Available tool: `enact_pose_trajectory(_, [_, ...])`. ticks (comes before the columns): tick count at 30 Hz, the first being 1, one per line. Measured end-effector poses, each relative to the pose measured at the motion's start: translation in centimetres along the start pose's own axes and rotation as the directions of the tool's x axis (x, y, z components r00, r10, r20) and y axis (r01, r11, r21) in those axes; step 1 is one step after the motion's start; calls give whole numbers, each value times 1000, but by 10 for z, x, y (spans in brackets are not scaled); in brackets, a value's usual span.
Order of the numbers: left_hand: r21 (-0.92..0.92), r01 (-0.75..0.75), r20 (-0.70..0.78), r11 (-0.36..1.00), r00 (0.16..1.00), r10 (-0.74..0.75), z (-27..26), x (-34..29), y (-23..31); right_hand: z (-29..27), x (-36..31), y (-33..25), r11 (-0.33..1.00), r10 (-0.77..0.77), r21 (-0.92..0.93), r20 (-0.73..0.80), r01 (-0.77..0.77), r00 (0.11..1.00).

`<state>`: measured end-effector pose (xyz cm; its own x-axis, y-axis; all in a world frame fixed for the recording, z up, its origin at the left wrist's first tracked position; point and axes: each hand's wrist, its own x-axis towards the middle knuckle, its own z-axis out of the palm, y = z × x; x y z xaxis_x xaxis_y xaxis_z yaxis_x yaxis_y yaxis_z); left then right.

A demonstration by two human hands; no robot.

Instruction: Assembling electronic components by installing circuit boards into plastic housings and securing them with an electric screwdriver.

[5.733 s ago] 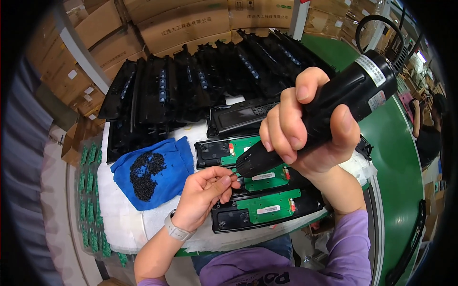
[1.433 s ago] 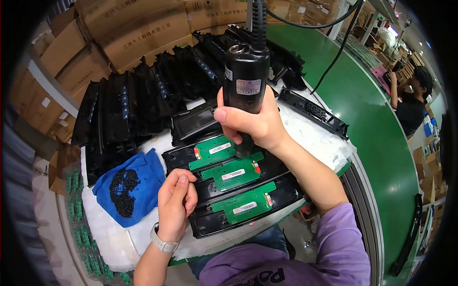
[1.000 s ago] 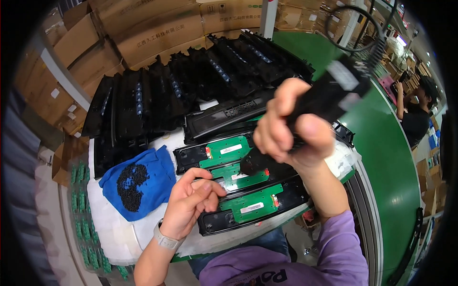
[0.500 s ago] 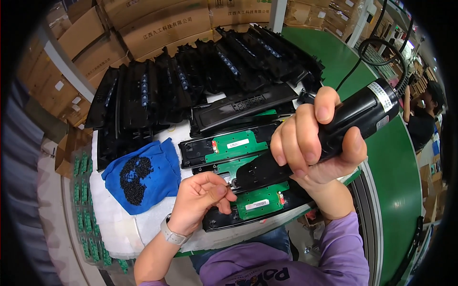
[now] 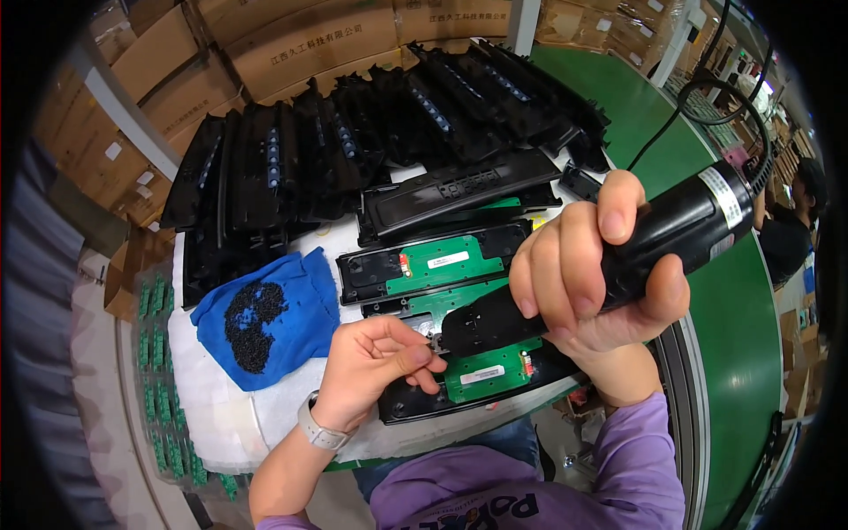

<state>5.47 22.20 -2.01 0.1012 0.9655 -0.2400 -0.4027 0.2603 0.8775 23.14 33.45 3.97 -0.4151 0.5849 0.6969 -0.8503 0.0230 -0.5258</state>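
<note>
My right hand (image 5: 579, 274) is wrapped round a black electric screwdriver (image 5: 685, 216), held slanting with its narrow end down to the left. At that end the fingers of my left hand (image 5: 375, 362) are pinched together by the metal tip; whatever they hold is too small to make out. Beneath both hands lie black plastic panels with green circuit boards, the nearest board (image 5: 461, 378) partly covered by the tool. Another boarded panel (image 5: 362, 276) lies just beyond. Small black screws (image 5: 252, 331) are heaped on a blue cloth (image 5: 305, 296) left of my left hand.
Several black plastic housings (image 5: 256, 177) stand in a row at the back, before stacked cardboard boxes (image 5: 309, 44). A black cover (image 5: 459, 190) lies ahead of the panels. Green boards (image 5: 159, 353) sit at the left edge. The screwdriver's cable (image 5: 658, 137) runs up right. Another person (image 5: 789, 234) is far right.
Both hands and the screwdriver have shifted very slightly right in the picture, as has the whole scene. The grips look the same, and the screwdriver's tip stays by my left fingers.
</note>
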Motion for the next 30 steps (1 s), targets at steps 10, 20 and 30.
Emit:
enact_pose_trajectory(10, [162,-51,-40,985,997,58,7,-1,-1,-6,-2,6,999,38,39,-50,-36,998])
enact_pose_trajectory(20, [449,-116,-170,886,962,212,-8,8,-6,-3,0,17,862,380,-309,-131,-402,916])
enact_pose_trajectory(30, [376,-171,-106,911,968,226,-12,12,-16,-2,-3,31,857,354,-365,-96,-364,930])
